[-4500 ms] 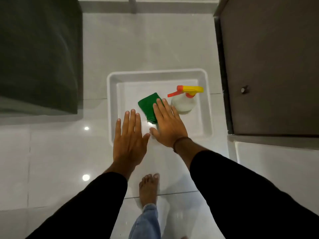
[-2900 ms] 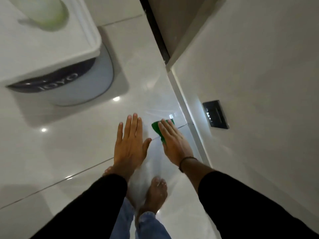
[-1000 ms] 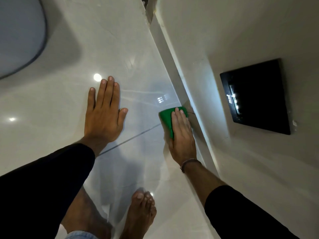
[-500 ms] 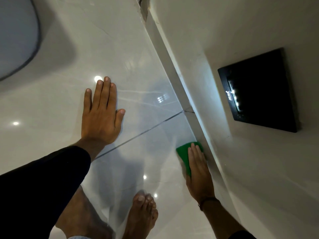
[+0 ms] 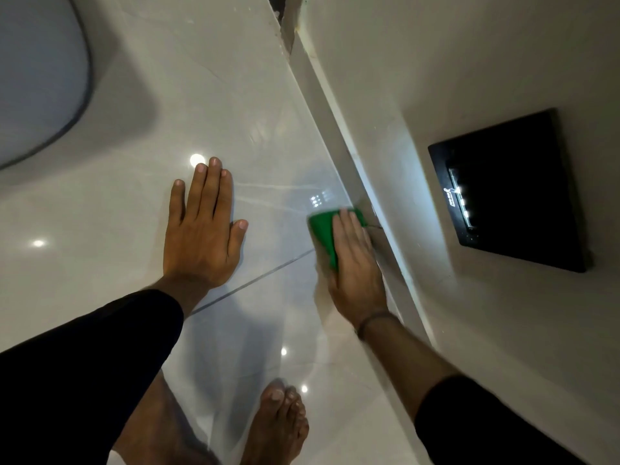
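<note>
A green sponge (image 5: 321,229) lies flat on the glossy white floor tile (image 5: 268,129), right beside the skirting (image 5: 335,105) at the foot of the wall. My right hand (image 5: 355,263) presses down on the sponge with straight fingers; most of the sponge is hidden under the palm. My left hand (image 5: 203,229) rests flat on the tile to the left, fingers straight and together, holding nothing.
A black switch panel (image 5: 523,193) with small lit dots is set low in the white wall on the right. A grey rounded base (image 5: 40,78) fills the upper left corner. My bare foot (image 5: 276,421) stands below the hands. A tile joint (image 5: 255,280) runs between the hands.
My right hand has slid the sponge forward along the skirting, away from me, after drawing it back half a second ago. The left hand stays planted on the tile.
</note>
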`<state>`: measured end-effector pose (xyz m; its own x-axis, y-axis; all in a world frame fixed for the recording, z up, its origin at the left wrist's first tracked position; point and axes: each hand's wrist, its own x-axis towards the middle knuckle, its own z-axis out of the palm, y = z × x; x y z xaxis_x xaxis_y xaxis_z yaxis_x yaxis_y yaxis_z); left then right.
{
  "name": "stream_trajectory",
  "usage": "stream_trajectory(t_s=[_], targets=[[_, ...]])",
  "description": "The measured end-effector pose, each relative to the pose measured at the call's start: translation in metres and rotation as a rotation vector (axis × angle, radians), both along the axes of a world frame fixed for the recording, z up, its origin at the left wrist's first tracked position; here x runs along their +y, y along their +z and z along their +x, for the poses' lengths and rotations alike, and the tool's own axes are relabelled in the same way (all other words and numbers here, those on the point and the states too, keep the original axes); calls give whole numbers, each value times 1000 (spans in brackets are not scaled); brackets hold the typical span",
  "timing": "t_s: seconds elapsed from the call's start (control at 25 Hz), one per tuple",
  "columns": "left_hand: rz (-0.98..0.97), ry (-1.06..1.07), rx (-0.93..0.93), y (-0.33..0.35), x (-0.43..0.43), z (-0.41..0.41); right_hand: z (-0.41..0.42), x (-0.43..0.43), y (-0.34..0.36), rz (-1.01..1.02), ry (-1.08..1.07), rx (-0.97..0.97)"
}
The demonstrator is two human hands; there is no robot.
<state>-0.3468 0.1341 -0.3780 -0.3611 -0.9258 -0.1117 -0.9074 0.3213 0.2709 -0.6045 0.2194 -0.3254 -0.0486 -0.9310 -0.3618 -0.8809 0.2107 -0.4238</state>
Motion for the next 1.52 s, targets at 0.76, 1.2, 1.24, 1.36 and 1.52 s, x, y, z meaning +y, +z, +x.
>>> stream_trajectory(t_s=[0.76,1.2,1.24,1.36,1.52], targets=[[41,-6,-21,5,-3,0,20,-78,11,15,-102,-105],[35,14,-67,3,-2,-2,2,-18,11,56,-6,-1],[36,7,-79,2,-2,-2,8,-38,8,29,13,0],[33,1,-88,4,-2,-1,34,-120,-8,-30,13,6],[45,-3,-98,3,-3,-1,40,-130,-12,-67,-6,-3]])
